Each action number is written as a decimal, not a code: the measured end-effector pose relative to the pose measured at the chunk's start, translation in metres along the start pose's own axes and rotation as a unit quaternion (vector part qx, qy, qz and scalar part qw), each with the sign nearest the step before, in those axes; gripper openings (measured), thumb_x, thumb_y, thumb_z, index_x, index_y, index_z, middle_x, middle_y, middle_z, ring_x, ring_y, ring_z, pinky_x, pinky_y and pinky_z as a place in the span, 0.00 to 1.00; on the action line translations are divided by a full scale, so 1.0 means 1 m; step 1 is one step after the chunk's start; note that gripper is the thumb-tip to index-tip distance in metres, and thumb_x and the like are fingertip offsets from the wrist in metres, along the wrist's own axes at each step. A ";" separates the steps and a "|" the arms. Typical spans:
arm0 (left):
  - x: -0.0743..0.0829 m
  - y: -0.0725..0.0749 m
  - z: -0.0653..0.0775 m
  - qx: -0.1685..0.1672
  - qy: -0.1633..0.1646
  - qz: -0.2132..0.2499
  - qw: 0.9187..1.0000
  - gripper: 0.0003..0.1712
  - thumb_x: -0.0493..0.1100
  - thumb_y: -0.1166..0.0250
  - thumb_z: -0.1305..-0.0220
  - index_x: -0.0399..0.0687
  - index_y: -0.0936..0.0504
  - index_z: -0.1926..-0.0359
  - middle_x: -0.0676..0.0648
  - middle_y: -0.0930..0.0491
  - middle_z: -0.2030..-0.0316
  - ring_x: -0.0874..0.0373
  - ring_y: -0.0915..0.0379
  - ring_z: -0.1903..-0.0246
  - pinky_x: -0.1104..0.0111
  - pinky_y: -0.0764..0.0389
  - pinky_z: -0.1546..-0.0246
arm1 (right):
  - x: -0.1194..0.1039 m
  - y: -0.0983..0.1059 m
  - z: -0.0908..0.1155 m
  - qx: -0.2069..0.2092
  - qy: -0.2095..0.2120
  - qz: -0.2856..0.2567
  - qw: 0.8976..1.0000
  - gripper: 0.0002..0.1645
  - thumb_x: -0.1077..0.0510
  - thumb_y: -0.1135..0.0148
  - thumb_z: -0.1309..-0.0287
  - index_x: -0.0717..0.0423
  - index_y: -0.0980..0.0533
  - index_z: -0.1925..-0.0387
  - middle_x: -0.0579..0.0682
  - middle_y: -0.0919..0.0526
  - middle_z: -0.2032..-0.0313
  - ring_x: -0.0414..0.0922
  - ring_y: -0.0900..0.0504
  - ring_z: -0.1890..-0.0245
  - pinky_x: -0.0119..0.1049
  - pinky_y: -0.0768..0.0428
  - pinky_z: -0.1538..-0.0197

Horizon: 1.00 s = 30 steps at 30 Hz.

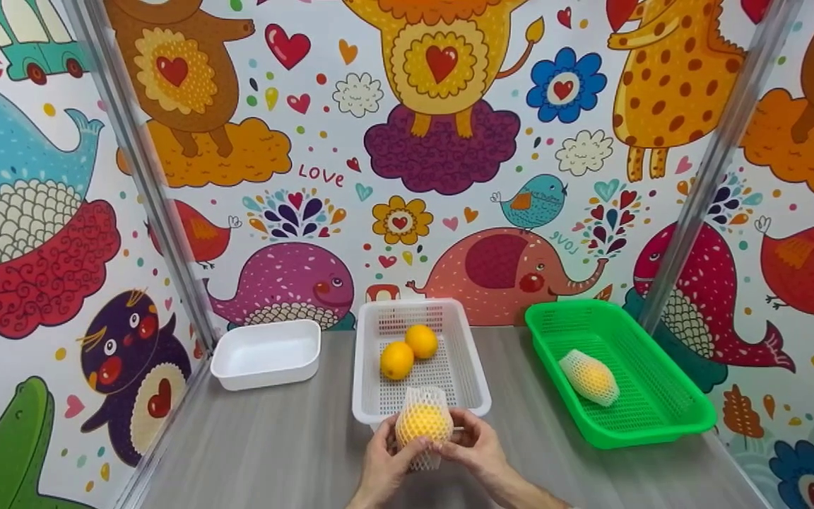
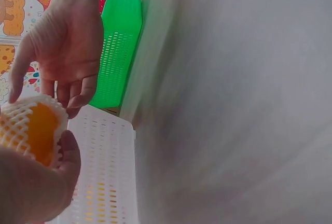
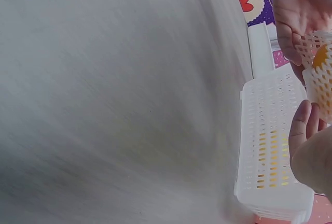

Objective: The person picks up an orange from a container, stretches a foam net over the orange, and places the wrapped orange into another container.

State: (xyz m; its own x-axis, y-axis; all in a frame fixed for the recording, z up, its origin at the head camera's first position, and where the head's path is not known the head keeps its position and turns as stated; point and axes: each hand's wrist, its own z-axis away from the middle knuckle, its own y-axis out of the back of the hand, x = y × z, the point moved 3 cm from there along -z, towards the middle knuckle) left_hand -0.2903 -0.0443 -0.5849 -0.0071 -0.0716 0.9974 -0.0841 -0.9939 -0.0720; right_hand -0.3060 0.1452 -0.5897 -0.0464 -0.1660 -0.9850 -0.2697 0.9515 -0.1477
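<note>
In the head view an orange [image 1: 424, 424] in a white foam net [image 1: 425, 399] is held up over the near end of the white basket. My left hand [image 1: 387, 452] grips it from the left, thumb across the front. My right hand [image 1: 481, 447] pinches the net at the right side with thumb and fingers. The left wrist view shows a bare patch of orange peel [image 2: 42, 133] at one open end of the net. Two bare oranges [image 1: 397, 360] lie in the white basket [image 1: 479, 382].
A green basket [image 1: 689, 417] on the right holds another netted fruit [image 1: 591, 378]. At the left back stands a white tub [image 1: 266, 375]. Cartoon-printed walls [image 1: 442, 155] close in the grey table [image 1: 273, 445] at the back and sides.
</note>
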 end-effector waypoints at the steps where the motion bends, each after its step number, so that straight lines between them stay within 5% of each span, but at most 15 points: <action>1: -0.001 -0.001 0.000 -0.006 0.007 0.017 1.000 0.43 0.49 0.28 0.31 0.30 0.35 0.27 0.39 0.18 0.42 0.51 0.18 0.47 0.57 0.14 0.49 | 0.000 0.000 0.000 0.005 0.004 0.005 1.000 0.40 0.64 0.26 0.38 0.74 0.34 0.30 0.54 0.17 0.51 0.45 0.14 0.55 0.37 0.13 0.54; 6: -0.003 -0.007 0.000 -0.036 0.047 0.112 0.992 0.38 0.48 0.34 0.26 0.30 0.35 0.26 0.42 0.17 0.44 0.51 0.17 0.49 0.53 0.13 0.50 | -0.004 0.000 0.000 0.023 0.014 0.030 0.999 0.41 0.59 0.24 0.38 0.73 0.32 0.31 0.54 0.17 0.53 0.45 0.15 0.54 0.37 0.14 0.53; 12: 0.001 -0.023 0.000 -0.063 0.090 0.236 0.965 0.41 0.50 0.39 0.25 0.34 0.41 0.22 0.40 0.21 0.42 0.51 0.17 0.50 0.54 0.15 0.47 | -0.007 -0.006 0.003 0.021 0.001 0.016 1.000 0.41 0.55 0.30 0.32 0.71 0.35 0.27 0.54 0.16 0.47 0.46 0.17 0.48 0.38 0.17 0.47; 18: 0.006 -0.039 -0.004 -0.074 0.106 0.288 0.949 0.44 0.53 0.39 0.26 0.36 0.47 0.21 0.38 0.25 0.37 0.51 0.18 0.47 0.54 0.16 0.44 | -0.013 -0.008 0.004 0.052 0.012 -0.004 0.999 0.36 0.56 0.32 0.31 0.70 0.33 0.31 0.54 0.16 0.47 0.45 0.18 0.47 0.38 0.19 0.44; 22: 0.006 -0.047 -0.007 -0.084 0.110 0.282 0.949 0.40 0.54 0.40 0.25 0.37 0.43 0.24 0.40 0.23 0.40 0.51 0.18 0.48 0.54 0.16 0.46 | -0.017 -0.004 0.003 0.084 0.016 -0.007 0.996 0.36 0.56 0.32 0.31 0.69 0.33 0.31 0.54 0.16 0.46 0.45 0.18 0.47 0.38 0.20 0.43; 30: 0.004 -0.059 -0.009 -0.102 0.108 0.223 0.963 0.37 0.57 0.42 0.23 0.36 0.36 0.28 0.41 0.18 0.43 0.49 0.16 0.49 0.54 0.16 0.49 | -0.020 0.011 0.001 0.143 0.029 0.007 0.989 0.35 0.58 0.28 0.36 0.67 0.30 0.33 0.52 0.15 0.50 0.46 0.17 0.50 0.38 0.20 0.45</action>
State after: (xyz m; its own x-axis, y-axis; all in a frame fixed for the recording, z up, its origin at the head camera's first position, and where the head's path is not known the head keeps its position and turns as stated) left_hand -0.2941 0.0145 -0.5770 -0.2939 -0.4459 0.8455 -0.2185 -0.8298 -0.5135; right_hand -0.3074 0.1593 -0.5713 -0.1050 -0.1598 -0.9815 0.0150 0.9866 -0.1623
